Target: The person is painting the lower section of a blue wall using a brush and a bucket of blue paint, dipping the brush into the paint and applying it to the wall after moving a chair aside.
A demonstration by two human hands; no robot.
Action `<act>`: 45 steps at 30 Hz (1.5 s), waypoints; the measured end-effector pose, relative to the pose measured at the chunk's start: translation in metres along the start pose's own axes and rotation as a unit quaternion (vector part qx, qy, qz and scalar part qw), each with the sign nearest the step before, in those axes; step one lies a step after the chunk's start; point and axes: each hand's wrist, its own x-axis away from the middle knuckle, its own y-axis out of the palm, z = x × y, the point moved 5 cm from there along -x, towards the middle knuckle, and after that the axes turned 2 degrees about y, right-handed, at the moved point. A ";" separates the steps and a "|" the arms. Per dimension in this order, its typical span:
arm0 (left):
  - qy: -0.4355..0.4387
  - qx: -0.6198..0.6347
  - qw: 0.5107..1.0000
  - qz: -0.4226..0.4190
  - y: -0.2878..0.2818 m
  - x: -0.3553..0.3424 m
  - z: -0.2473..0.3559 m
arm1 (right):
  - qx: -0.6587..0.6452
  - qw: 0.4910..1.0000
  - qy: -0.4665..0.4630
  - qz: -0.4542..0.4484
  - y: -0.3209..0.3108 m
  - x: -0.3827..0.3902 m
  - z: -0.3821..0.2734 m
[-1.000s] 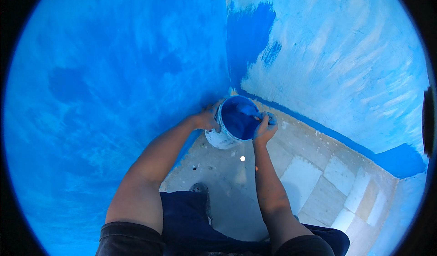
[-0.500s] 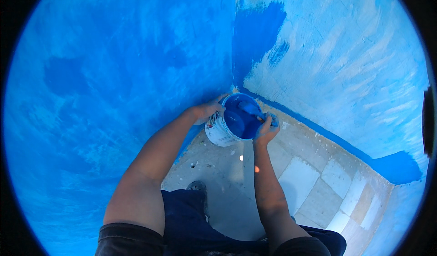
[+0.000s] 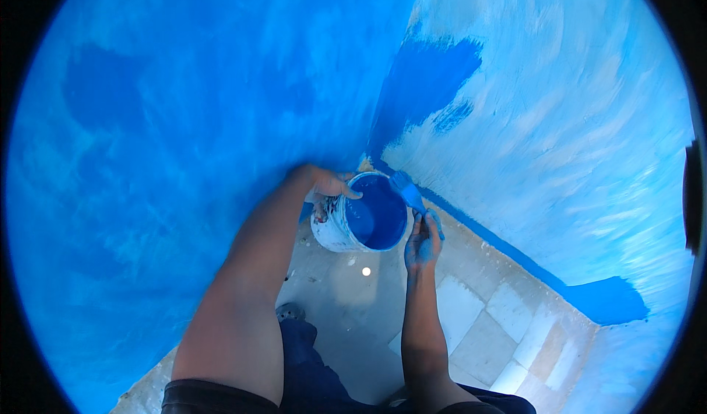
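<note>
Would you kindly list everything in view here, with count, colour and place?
paint bucket: one, white outside and smeared, blue paint inside, held at centre above the floor
paintbrush: one, blue-coated, at the bucket's right rim
left wall: one, blue, left half of the view
right wall: one, pale blue and streaky with darker fresh patches near the corner and along its base
tiled floor: one, beige and grey, lower centre and right
shoe: one, dark, on the floor below the bucket
left hand: one, grips the bucket's rim
right hand: one, paint-stained, grips the paintbrush
</note>
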 end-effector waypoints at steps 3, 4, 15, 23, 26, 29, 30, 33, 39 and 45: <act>0.015 0.000 1.000 -0.018 -0.002 -0.003 0.002 | 0.113 0.981 -0.148 -0.063 0.050 0.009 -0.044; 0.019 -0.007 0.999 -0.031 -0.004 -0.004 -0.001 | 0.216 0.955 -0.193 -0.063 0.068 0.011 -0.056; 0.046 -0.059 0.997 -0.012 0.010 -0.003 0.023 | 0.724 0.400 -0.526 -0.200 0.137 -0.017 -0.092; 0.024 -0.112 0.993 0.035 0.008 -0.044 0.017 | 0.636 0.454 -0.589 -0.207 0.246 0.015 -0.171; 0.030 -0.131 0.990 0.041 0.014 -0.050 0.025 | 0.602 0.416 -0.658 -0.180 0.255 0.021 -0.186; 0.055 -0.134 0.988 0.050 0.030 -0.047 0.043 | 0.671 0.327 -0.640 -0.184 0.214 0.002 -0.163; 0.056 -0.132 0.988 0.056 0.031 -0.044 0.043 | 0.693 0.305 -0.623 -0.197 0.196 -0.003 -0.144; 0.053 -0.119 0.987 0.089 0.019 -0.034 0.032 | 0.754 0.358 -0.478 -0.273 0.175 -0.021 -0.106; 0.044 -0.099 0.988 0.110 0.000 -0.050 0.007 | 0.683 0.488 -0.497 -0.220 0.284 0.012 -0.182; 0.053 -0.109 0.989 0.089 0.011 -0.038 0.022 | 0.670 0.293 -0.662 -0.163 0.240 0.003 -0.154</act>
